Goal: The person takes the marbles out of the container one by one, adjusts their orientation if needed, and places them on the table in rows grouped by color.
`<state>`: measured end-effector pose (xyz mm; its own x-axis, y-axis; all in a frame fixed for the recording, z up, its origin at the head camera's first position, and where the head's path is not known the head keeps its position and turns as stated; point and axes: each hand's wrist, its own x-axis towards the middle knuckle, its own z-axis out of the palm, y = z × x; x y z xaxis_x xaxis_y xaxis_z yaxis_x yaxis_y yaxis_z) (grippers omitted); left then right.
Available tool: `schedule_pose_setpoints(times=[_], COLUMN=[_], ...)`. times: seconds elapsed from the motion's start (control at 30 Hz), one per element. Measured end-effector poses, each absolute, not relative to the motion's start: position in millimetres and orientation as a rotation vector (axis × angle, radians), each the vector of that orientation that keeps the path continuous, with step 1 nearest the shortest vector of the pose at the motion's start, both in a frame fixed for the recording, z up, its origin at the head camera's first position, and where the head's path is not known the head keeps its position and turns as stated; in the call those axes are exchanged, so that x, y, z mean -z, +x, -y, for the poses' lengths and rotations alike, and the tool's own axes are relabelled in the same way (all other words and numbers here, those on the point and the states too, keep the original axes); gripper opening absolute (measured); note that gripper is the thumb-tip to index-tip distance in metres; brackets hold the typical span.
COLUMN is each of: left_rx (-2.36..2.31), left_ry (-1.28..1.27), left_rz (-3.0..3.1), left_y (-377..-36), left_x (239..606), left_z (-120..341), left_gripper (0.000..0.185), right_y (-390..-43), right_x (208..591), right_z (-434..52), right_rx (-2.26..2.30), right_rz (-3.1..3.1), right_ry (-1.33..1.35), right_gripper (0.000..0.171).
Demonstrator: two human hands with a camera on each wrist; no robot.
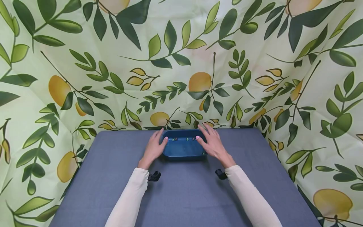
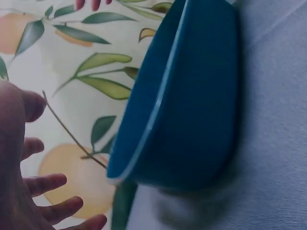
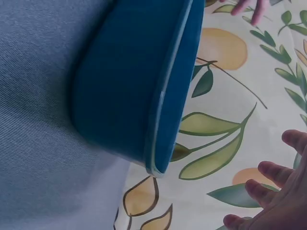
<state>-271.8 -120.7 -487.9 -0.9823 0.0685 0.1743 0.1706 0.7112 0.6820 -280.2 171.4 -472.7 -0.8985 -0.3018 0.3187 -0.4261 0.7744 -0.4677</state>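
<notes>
A blue rectangular tray [image 1: 183, 150] stands on the grey bench [image 1: 184, 192], at the far edge of the bench and centred between the two arms, close to the leaf-and-lemon patterned backdrop [image 1: 181, 63] that rises behind and to both sides. Several small coloured items [image 1: 183, 138] lie inside the tray along its far wall; they are too small to identify. The left hand [image 1: 154, 146] lies at the left end of the tray, fingers extended and slightly spread, thumb toward the rim; the head view suggests contact with the tray's side, while the left wrist view shows the fingers [image 2: 45, 184] straight and apart from the tray's rim [image 2: 144, 139], so actual touch cannot be confirmed. The right hand [image 1: 211, 143] lies at the right end of the tray in mirrored fashion, fingers extended over the far right corner; in the right wrist view its fingertips [image 3: 268, 172] are likewise uncurled and separated from the tray's edge [image 3: 165, 120]. Neither hand grips anything. Both forearms wear pale cream sleeves [image 1: 133, 195], and a dark camera mount [image 1: 154, 176] shows at each wrist. The wrist views show the tray's smooth, rounded outer wall resting flat on the cloth-covered bench.
</notes>
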Motion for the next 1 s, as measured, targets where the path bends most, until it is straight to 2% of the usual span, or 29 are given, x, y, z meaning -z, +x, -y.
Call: schedule_pose_setpoints(times=[0.57,1.0], left_rx=[1.674,1.952], left_ry=[0.138,0.173], left_rz=[2.579,2.448], left_y=[-270.0,-271.8], left_x=[518.0,532.0], left_z=[129.2,128.0], left_gripper=[0.056,0.049], right_y=[-271.3,-278.7], right_x=[486.9,492.2], right_z=[-167.3,-141.8], right_rx=[-1.154,-1.403], right_rz=[2.594,2.507], right_ry=[0.513,0.418], right_gripper=[0.053,0.051])
